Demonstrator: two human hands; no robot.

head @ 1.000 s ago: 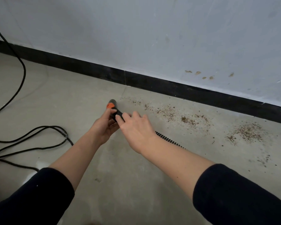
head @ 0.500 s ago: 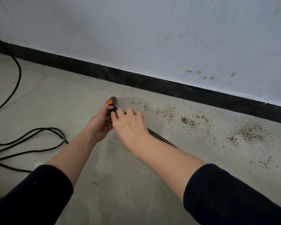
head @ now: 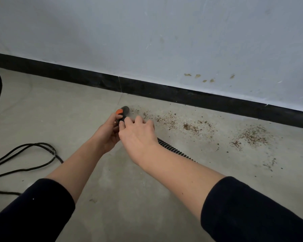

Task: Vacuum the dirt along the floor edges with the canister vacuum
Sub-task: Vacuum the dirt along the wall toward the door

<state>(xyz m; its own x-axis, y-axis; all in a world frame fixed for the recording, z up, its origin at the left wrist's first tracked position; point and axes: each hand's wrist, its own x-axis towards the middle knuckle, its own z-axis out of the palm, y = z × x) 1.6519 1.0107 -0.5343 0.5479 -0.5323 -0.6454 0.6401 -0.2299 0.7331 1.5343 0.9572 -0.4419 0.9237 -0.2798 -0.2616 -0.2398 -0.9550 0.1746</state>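
A black vacuum nozzle (head: 124, 111) with an orange button points at the floor near the black baseboard (head: 182, 95). My left hand (head: 110, 131) grips the nozzle from the left, thumb near the orange button. My right hand (head: 138, 132) holds it from above, fingers curled over the black tube. The ribbed black hose (head: 173, 150) runs back to the right under my right forearm. Brown dirt (head: 187, 124) lies scattered along the floor edge to the right of the nozzle tip, with a second patch (head: 252, 136) further right.
A black power cord (head: 24, 154) loops across the grey floor at the left. The pale wall (head: 147, 41) carries a few brown stains (head: 206, 78). The canister itself is out of view.
Both hands with the nozzle have shifted slightly left and towards the baseboard. The nozzle tip now sits at the left end of the dirt line.
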